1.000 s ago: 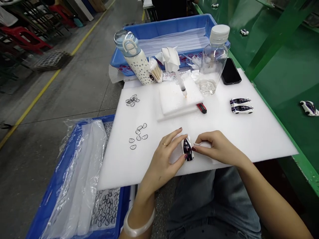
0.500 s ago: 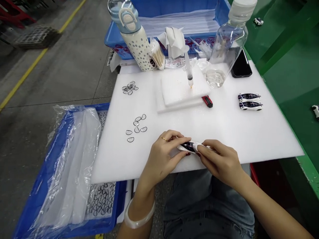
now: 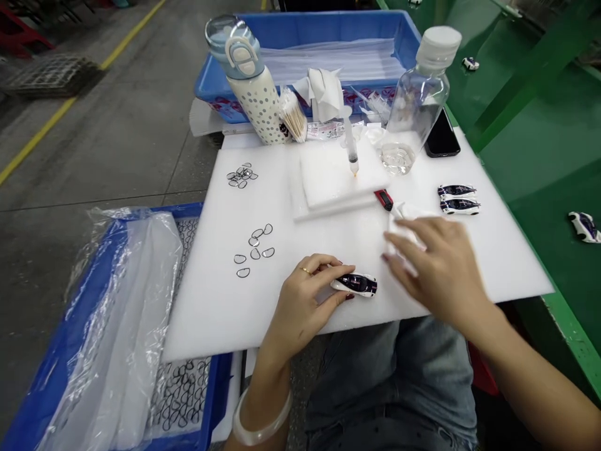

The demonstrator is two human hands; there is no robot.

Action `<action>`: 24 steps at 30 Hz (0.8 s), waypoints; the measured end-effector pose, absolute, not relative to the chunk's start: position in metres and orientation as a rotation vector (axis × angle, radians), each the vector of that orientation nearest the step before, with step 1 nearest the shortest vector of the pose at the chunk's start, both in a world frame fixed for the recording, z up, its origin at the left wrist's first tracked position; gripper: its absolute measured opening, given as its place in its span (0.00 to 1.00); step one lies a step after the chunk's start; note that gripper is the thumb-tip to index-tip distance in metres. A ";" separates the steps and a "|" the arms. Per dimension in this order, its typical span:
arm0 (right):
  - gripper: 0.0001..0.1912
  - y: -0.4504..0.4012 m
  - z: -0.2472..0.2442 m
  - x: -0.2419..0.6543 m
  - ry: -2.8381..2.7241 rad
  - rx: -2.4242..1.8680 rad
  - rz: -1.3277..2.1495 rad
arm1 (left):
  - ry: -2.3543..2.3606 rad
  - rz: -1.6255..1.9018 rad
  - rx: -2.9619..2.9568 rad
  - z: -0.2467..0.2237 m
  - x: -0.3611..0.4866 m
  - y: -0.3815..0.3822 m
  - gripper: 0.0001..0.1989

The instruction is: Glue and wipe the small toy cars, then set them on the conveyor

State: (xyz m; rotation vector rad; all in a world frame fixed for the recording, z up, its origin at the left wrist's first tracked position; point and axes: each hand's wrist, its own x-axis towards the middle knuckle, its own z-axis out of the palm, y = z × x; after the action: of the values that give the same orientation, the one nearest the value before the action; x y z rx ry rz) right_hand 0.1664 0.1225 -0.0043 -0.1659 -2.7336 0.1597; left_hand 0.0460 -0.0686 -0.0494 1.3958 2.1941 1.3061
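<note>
My left hand [image 3: 312,288] pinches the end of a white and dark purple toy car [image 3: 361,284] between thumb and fingers, low over the white foam sheet [image 3: 211,313]. To its right, my right hand [image 3: 436,263] is blurred, with its fingers spread. A crumpled white tissue [image 3: 399,216] lies under and beyond those fingers; part of it is hidden. Two similar toy cars [image 3: 459,205] stand side by side at the right. Small clear, black-rimmed pieces [image 3: 255,253] lie in two groups on the left.
A syringe [image 3: 351,147] rests on stacked foam pads [image 3: 328,178], with a red object [image 3: 385,200] beside them. Behind stand a dotted bottle [image 3: 258,103], cotton swabs [image 3: 294,119], a clear bottle [image 3: 417,94], a phone [image 3: 444,138] and a blue bin [image 3: 305,24]. Another blue tray [image 3: 216,401] sits lower left.
My right hand has come away from the toy car, moved right and spread its fingers. The white tissue now lies on the foam. My left hand still holds the car.
</note>
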 end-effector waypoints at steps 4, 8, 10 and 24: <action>0.22 0.086 -0.024 0.164 -2.792 0.099 0.430 | 2.216 1.292 1.414 -0.050 0.045 -0.073 0.18; 0.23 0.124 -0.030 0.187 -2.637 -0.143 0.522 | 2.326 1.258 1.355 -0.051 0.044 -0.077 0.19; 0.25 0.180 -0.029 0.213 -2.460 -0.586 0.503 | 2.351 1.258 1.353 -0.052 0.044 -0.077 0.16; 0.37 0.358 -0.039 0.363 -1.985 -2.059 0.074 | 2.525 0.487 2.201 -0.061 0.053 -0.062 0.24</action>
State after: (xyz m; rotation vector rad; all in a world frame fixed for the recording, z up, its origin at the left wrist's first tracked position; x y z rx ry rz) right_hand 0.3625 0.3578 -0.0393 -2.0589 -1.9853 0.0741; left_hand 0.0534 -0.0623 -0.0612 2.2015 2.5252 0.4868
